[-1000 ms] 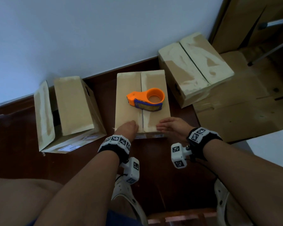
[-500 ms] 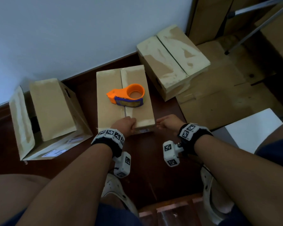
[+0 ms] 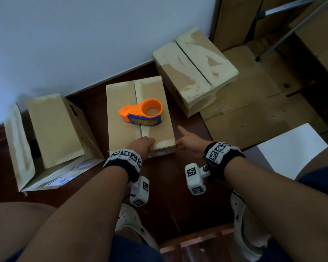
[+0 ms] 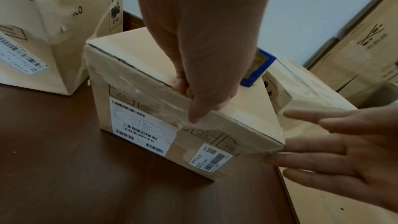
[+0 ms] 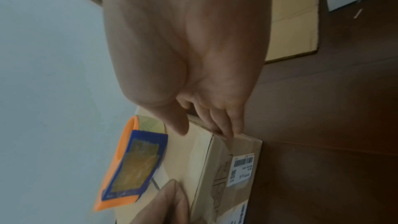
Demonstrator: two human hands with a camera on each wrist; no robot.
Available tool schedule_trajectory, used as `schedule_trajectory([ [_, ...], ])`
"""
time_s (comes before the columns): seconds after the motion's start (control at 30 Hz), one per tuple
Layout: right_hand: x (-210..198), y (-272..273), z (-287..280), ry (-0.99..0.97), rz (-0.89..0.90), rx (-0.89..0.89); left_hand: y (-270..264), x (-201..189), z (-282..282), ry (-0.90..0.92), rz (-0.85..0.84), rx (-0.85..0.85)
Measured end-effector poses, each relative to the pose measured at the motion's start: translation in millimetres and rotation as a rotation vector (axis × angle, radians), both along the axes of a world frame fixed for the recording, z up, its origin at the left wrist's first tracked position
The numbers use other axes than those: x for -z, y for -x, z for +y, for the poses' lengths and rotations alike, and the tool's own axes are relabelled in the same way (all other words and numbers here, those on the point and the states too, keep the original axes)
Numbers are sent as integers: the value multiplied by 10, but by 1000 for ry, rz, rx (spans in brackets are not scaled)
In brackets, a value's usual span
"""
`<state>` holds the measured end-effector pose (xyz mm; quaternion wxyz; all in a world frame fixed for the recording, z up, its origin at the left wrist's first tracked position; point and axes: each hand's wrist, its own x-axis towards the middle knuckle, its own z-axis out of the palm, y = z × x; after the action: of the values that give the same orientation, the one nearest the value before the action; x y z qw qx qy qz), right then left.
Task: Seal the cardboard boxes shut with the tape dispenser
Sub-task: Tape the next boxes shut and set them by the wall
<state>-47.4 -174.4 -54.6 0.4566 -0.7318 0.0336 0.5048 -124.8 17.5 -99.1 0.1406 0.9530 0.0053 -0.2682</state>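
Note:
A closed cardboard box (image 3: 119, 118) stands on the dark floor between my hands, its top seam running away from me. An orange tape dispenser (image 3: 144, 113) with a blue plate lies on its top across the seam. My left hand (image 3: 147, 146) grips the box's near top edge at the seam, fingers curled on top and thumb down the taped front face (image 4: 193, 101). My right hand (image 3: 180, 137) is at the box's near right corner, fingers straight and spread, fingertips (image 4: 271, 159) touching the corner. In the right wrist view the dispenser (image 5: 133, 168) sits just beyond my right hand (image 5: 206, 125).
A box with open flaps (image 3: 51, 129) lies on its side to the left. A closed box (image 3: 193, 72) sits at the back right on flattened cardboard (image 3: 244, 114). A white sheet (image 3: 292, 148) lies at the right, metal stand legs (image 3: 292, 31) behind. The wall is close behind.
My right hand slid off the box's top near edge to its right corner and spread its fingers. My left hand stayed at the near edge. My view shifted right.

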Motion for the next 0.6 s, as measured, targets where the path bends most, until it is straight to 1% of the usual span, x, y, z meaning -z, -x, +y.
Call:
schedule_trajectory([
  [0.03,14,-9,-9,-4,8,31,-1,0,3,0,-2,1],
  [0.13,48,3,-41,23,18,13,-1,15,9,-5,-5,13],
  [0.33,33,-23,57,21,110,110,0,34,18,6,-46,7],
  [0.43,50,-53,25,43,232,166,1,38,15,12,-35,-1],
  [0.5,59,-15,11,42,361,191,-2,34,19,23,-32,0],
  [0.6,114,11,85,-74,519,392,-11,32,37,46,-34,7],
])
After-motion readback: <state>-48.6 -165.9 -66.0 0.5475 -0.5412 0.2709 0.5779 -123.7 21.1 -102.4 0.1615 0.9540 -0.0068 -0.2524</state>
